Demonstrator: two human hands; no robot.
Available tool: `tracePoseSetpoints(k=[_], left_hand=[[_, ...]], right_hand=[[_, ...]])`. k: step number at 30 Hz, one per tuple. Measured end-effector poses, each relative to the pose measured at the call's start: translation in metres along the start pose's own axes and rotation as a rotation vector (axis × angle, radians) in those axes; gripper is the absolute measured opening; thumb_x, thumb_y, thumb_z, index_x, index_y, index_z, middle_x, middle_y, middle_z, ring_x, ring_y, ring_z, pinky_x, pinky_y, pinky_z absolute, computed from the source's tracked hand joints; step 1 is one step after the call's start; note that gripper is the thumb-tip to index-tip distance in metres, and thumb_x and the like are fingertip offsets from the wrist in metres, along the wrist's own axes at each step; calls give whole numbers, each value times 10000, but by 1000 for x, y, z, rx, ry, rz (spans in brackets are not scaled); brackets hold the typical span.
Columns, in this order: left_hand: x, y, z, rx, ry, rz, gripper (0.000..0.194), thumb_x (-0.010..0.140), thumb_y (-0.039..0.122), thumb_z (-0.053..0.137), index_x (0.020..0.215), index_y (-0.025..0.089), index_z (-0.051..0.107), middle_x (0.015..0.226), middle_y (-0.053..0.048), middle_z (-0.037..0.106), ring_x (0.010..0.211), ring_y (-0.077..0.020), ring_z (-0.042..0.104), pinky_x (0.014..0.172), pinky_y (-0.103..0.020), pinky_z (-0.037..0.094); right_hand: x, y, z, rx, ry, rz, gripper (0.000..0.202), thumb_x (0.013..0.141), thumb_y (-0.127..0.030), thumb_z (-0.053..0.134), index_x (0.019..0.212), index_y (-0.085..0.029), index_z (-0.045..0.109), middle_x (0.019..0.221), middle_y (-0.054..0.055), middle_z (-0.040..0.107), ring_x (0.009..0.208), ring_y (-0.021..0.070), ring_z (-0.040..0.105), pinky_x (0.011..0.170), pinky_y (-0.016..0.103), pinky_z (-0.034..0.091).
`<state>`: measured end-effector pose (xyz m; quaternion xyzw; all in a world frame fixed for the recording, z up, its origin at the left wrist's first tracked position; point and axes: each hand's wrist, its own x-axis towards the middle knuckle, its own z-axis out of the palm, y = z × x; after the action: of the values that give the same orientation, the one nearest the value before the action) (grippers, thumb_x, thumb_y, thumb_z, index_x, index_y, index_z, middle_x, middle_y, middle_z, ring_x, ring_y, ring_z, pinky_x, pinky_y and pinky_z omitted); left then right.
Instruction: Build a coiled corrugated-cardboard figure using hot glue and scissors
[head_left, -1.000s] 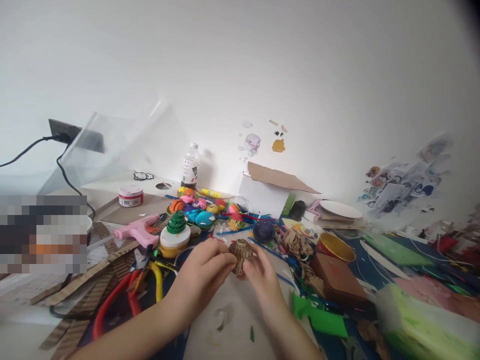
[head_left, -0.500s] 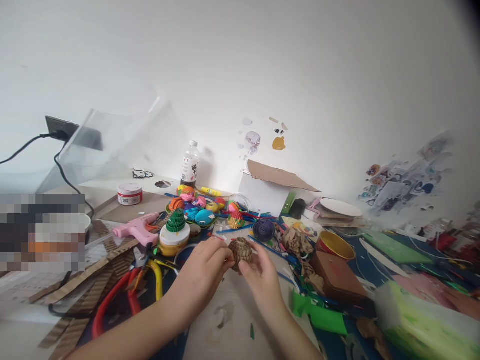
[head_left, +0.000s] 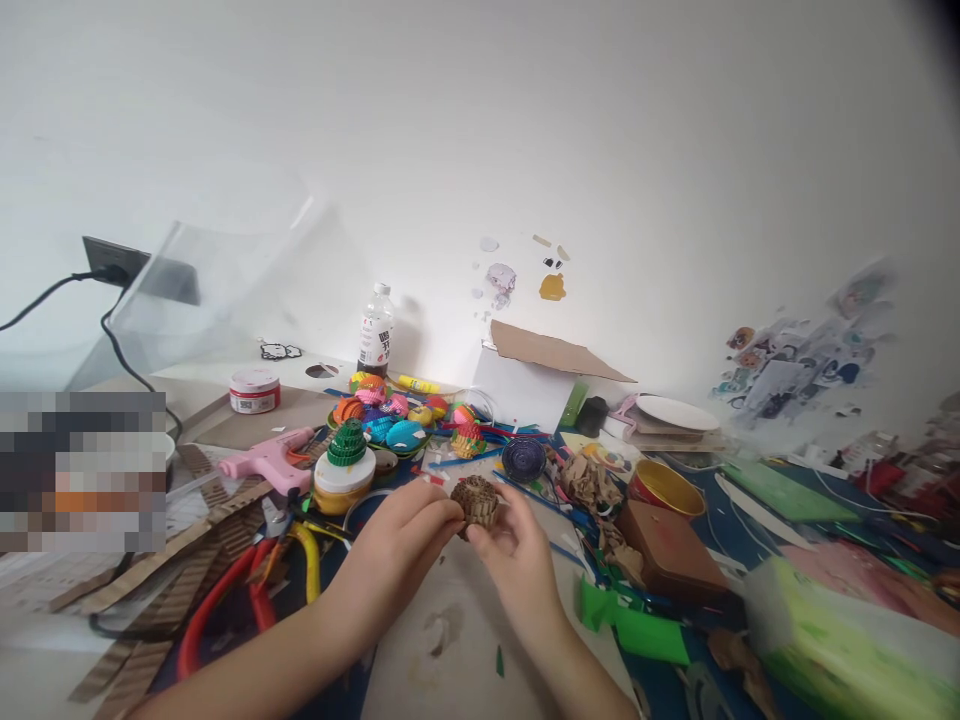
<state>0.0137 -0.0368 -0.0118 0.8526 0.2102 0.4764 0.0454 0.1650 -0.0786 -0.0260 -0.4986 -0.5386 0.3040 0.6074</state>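
Between my two hands is a small brown roll of corrugated cardboard (head_left: 478,503), its ridged side and coiled top showing. My left hand (head_left: 409,545) pinches its left side with the fingertips. On the right side, the thumb and fingers of my right hand (head_left: 514,545) close around it. Both hands hold it just above a grey board (head_left: 427,660). Beyond them lie several colourful corrugated paper pieces (head_left: 386,410) in a pile and a dark blue paper coil (head_left: 524,459). A green coiled cone (head_left: 347,442) stands on a jar with a white lid (head_left: 352,470).
To the left are a pink glue gun (head_left: 270,459), red-handled scissors (head_left: 217,605) and brown corrugated strips (head_left: 161,580). To the right stand a brown box (head_left: 671,550), a yellow-lined red bowl (head_left: 666,488) and crumpled brown paper (head_left: 591,482). A bottle (head_left: 376,330) stands by the wall.
The cardboard roll has tilted between my fingers, so its coiled top shows more now. The whole view has shifted slightly. Both hands keep their hold.
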Motion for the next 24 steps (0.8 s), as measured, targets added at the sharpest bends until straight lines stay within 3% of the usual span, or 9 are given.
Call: tracePoseSetpoints(k=[5,8,13,16,18,22,24], left_hand=[[-4,-3,2,88,-42,42,95,887,131,457,885,170,544,831,-43,584,790,-174,522,728,-298,431],[-2,-3,3,53,-67,-19,116,892,142,431,824,182,516,788,-26,563,744,-164,518,691,-288,439],[4,-7,0,-173,50,-320,118,879,203,412,767,207,450,794,-11,573,740,-151,557,662,-261,467],[4,-14,1,-252,38,-531,134,837,280,478,727,208,450,668,21,552,610,-140,539,550,-239,451],[4,-17,4,-304,2,-594,138,786,273,528,693,204,451,652,26,554,598,-137,545,551,-237,460],[5,-17,5,-324,-58,-595,61,720,220,561,767,190,536,732,4,596,651,-151,580,586,-252,494],[7,-14,4,-325,-75,-522,256,693,189,580,949,195,581,881,-34,634,738,-177,603,602,-266,511]], right_hand=[[0,0,0,-83,23,-30,389,706,-198,641,1088,-193,564,994,71,689,902,234,641,718,299,523],[0,-1,-1,-123,36,-31,401,700,-196,640,1093,-191,564,993,71,688,889,229,642,704,287,521],[1,1,-3,-277,117,-57,454,679,-223,670,1119,-177,567,988,88,683,843,231,646,697,297,526],[2,5,-6,-429,167,-133,543,659,-249,696,1173,-167,543,1061,112,657,879,249,631,736,336,524],[2,7,-7,-517,176,-217,554,659,-237,698,1184,-165,539,1095,118,642,929,264,613,785,372,513],[2,12,-9,-556,140,-363,500,698,-204,679,1180,-178,547,1121,115,634,976,261,603,821,380,508],[2,13,-11,-528,92,-419,501,728,-227,673,1208,-190,533,1136,113,631,995,258,603,818,366,517]])
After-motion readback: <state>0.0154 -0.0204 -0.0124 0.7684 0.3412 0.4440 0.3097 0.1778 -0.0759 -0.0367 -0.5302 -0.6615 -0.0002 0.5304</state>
